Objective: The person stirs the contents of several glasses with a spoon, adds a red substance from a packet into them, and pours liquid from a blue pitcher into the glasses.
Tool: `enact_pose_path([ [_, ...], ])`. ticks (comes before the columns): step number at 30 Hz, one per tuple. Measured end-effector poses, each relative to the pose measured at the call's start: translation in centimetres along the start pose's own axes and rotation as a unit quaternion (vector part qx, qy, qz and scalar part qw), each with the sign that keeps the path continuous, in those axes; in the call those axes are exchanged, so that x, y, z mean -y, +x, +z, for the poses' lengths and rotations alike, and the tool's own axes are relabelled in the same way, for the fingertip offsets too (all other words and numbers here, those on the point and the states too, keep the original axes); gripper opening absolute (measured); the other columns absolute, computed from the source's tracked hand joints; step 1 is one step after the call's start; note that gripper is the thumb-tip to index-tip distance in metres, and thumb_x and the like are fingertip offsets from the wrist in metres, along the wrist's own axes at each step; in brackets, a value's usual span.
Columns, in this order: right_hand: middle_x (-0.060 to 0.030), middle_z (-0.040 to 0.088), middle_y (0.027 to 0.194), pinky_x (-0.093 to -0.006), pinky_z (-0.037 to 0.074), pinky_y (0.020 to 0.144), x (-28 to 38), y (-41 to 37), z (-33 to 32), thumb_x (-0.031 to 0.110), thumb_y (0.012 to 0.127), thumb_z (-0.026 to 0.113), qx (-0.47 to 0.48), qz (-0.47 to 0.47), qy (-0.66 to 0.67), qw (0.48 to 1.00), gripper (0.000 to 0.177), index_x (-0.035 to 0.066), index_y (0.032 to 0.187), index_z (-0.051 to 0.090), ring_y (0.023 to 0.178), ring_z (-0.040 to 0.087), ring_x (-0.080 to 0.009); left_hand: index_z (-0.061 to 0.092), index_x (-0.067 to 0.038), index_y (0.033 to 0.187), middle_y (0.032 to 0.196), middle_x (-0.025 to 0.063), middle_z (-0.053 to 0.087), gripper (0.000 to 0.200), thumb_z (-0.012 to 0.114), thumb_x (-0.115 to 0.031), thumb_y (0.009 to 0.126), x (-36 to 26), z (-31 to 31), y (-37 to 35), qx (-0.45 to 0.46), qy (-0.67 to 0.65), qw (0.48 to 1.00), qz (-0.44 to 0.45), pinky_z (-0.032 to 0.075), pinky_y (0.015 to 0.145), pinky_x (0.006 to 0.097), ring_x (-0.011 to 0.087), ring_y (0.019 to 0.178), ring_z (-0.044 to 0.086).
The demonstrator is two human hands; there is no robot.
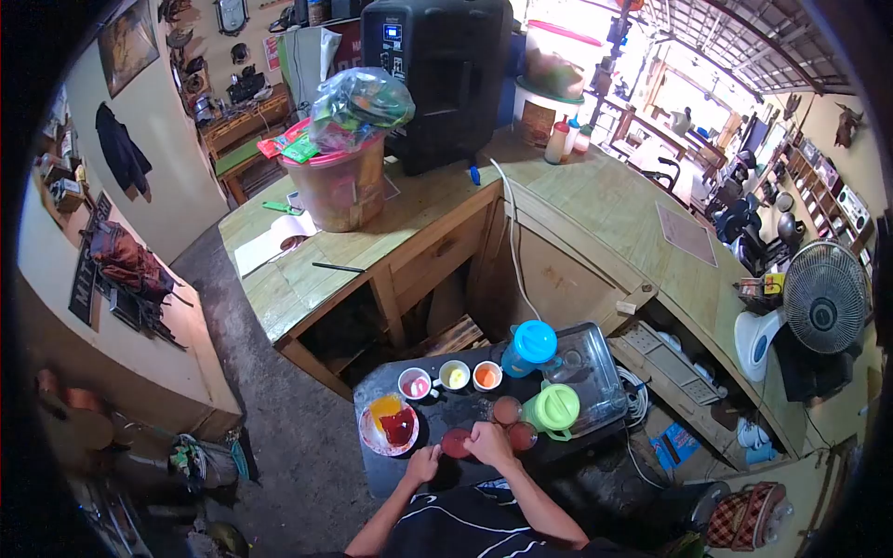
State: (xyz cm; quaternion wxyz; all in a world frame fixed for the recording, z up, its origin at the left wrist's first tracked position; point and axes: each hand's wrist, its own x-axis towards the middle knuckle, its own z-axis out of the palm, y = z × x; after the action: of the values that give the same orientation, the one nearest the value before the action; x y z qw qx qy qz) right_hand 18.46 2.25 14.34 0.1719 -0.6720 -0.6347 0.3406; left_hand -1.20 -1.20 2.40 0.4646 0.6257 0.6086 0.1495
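Low over the dark table [377,477], my right hand [489,445] is closed beside a glass of reddish drink [455,444]. What its fingers grip, if anything, is hidden. My left hand [423,462] is curled closed at the left of that glass, and its contents cannot be made out. Just beyond my right hand are two more glasses, a pinkish one [507,410] and a reddish one [523,435]. To the left sits a white bowl [366,435] with red and yellow pieces that look like jelly. Three white cups, a pink-filled [415,383], a yellow-filled [454,375] and an orange-filled one [486,376], stand behind.
A green lidded pitcher [556,406] and a blue lidded pitcher [534,346] stand at the right, by a metal tray [605,372]. Ahead, a wooden counter [409,244] carries a pink-lidded bucket [337,186] and a black speaker [442,88]. A fan [824,299] is at far right.
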Motion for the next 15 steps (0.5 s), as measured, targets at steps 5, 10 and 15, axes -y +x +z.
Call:
enact_pose_path([
  [5, -0.0155, 0.064, 0.066, -0.0394, 0.051, 0.06, -0.5, -0.1, 0.2, 0.018, 0.068, 0.072, 0.088, -0.05, -0.063, 0.993, 0.019, 0.003, 0.066, 0.061, 0.066, 0.065, -0.0302, 0.063, 0.001, 0.086, 0.086, 0.0258, 0.062, 0.044, 0.037, -0.034, 0.096, 0.7, 0.6, 0.3, -0.01, -0.002, 1.0, 0.006, 0.045, 0.076, 0.0489, 0.043, 0.087, 0.059],
  [10, -0.0128, 0.06, 0.056, -0.033, 0.048, 0.05, -0.7, 0.2, 0.6, 0.014, 0.069, 0.072, 0.2, -0.01, 0.162, 0.966, 0.02, 0.001, 0.062, 0.058, 0.054, 0.064, -0.022, 0.062, 0.001, 0.082, 0.082, 0.0263, 0.061, 0.044, 0.037, -0.033, 0.096, -0.7, -0.3, -0.3, -0.011, -0.003, 1.0, 0.016, 0.045, 0.074, 0.0489, 0.0437, 0.084, 0.059],
  [15, -0.0145, 0.061, 0.058, -0.0376, 0.048, 0.053, -1.8, 0.6, 1.1, 0.015, 0.068, 0.071, -0.073, -0.04, 0.037, 0.996, 0.02, 0.002, 0.062, 0.058, 0.055, 0.062, -0.0284, 0.061, 0.001, 0.081, 0.081, 0.0254, 0.061, 0.045, 0.036, -0.033, 0.097, 0.1, 0.1, 0.0, -0.013, -0.005, 1.0, 0.024, 0.044, 0.074, 0.0493, 0.0436, 0.083, 0.059],
])
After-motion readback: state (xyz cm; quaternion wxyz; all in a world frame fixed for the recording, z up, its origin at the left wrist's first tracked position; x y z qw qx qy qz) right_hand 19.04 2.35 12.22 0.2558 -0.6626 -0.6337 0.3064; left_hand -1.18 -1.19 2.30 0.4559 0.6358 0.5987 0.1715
